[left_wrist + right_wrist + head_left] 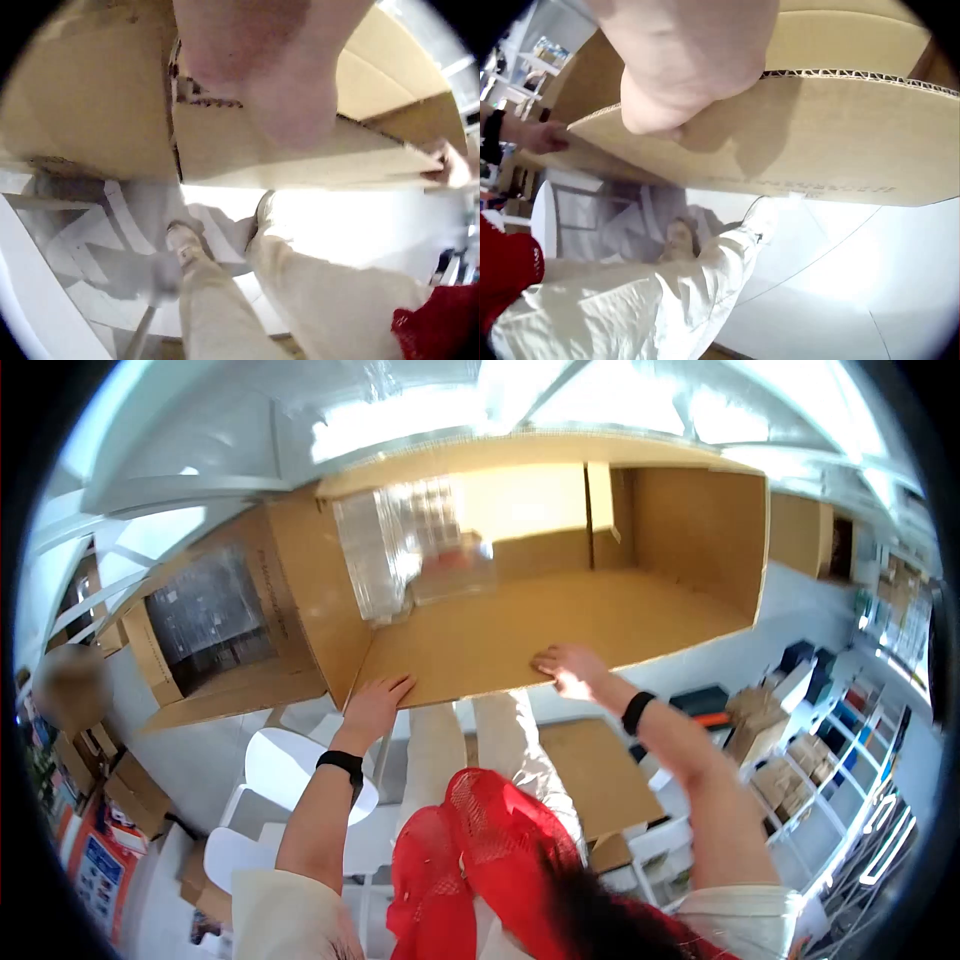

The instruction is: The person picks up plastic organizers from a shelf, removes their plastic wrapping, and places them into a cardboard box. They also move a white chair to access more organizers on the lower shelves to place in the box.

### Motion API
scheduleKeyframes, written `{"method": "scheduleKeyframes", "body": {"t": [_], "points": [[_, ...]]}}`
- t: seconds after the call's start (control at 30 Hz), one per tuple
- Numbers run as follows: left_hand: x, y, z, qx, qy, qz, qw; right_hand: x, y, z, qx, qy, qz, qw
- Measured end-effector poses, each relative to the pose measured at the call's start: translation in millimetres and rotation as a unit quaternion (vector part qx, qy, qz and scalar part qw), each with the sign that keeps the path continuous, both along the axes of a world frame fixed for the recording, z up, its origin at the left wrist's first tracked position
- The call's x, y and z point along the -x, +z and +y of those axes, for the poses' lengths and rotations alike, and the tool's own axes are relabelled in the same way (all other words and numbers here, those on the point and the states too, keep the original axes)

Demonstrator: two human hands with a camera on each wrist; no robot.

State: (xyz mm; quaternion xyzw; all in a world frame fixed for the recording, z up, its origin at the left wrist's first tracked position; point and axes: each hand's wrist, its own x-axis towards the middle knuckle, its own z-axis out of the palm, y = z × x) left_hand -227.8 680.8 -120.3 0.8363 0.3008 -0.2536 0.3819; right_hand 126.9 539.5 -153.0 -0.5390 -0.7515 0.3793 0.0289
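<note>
A large cardboard box (560, 605) lies with its wide open side facing me, in the head view. At the left part of its near edge, my left hand (373, 708) grips the cardboard with fingers reaching over the rim. My right hand (573, 668) holds the same edge farther right, its fingers on the inner side. In the right wrist view the heel of the right hand (694, 67) hangs over the corrugated edge, outside the wall. Clear plastic packaging (372, 555) stands at the box's inner left end, with a blurred reddish thing (455, 560) beside it.
A second open carton (165, 650) with plastic-wrapped contents adjoins on the left. White chairs (285, 765) stand below left, and a flat cardboard piece (600, 775) lies below right. Shelving with boxes (800, 765) lines the right side. My feet (184, 238) are under the box edge.
</note>
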Motion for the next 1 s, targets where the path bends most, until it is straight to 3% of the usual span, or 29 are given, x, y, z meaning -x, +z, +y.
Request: {"method": "scheduleKeyframes", "body": {"t": [0.07, 0.1, 0.2, 0.27, 0.37, 0.47, 0.63, 0.8, 0.87, 1.0], "points": [[-6, 19, 12, 0.014, 0.064, 0.029, 0.997, -3, 24, 33, 0.131, -0.064, -0.074, 0.987], [-4, 31, 20, 0.023, 0.091, 0.043, 0.995, -5, 45, 49, 0.227, -0.145, -0.098, 0.958], [-1, 107, 66, -0.029, 0.169, -0.134, 0.976, -41, 74, 59, 0.096, -0.135, 0.022, 0.986], [2, 184, 98, -0.122, 0.21, -0.147, 0.959, -58, 135, 80, -0.014, -0.099, -0.031, 0.995], [28, 262, 104, -0.219, 0.286, -0.148, 0.921, -83, 209, 99, -0.025, -0.111, -0.051, 0.992], [55, 307, 76, -0.227, 0.317, -0.147, 0.909, -88, 294, 110, -0.084, -0.125, -0.029, 0.988], [90, 337, 18, -0.13, 0.333, -0.105, 0.928, -81, 374, 139, -0.154, -0.114, 0.003, 0.981], [145, 339, 19, -0.204, 0.336, -0.109, 0.913, -31, 458, 209, -0.274, -0.135, 0.055, 0.951], [149, 381, 32, -0.246, 0.348, -0.15, 0.892, 9, 506, 238, -0.371, -0.111, 0.106, 0.916], [166, 453, 77, -0.327, 0.317, -0.192, 0.869, 107, 588, 283, -0.411, -0.099, 0.225, 0.878]]}}
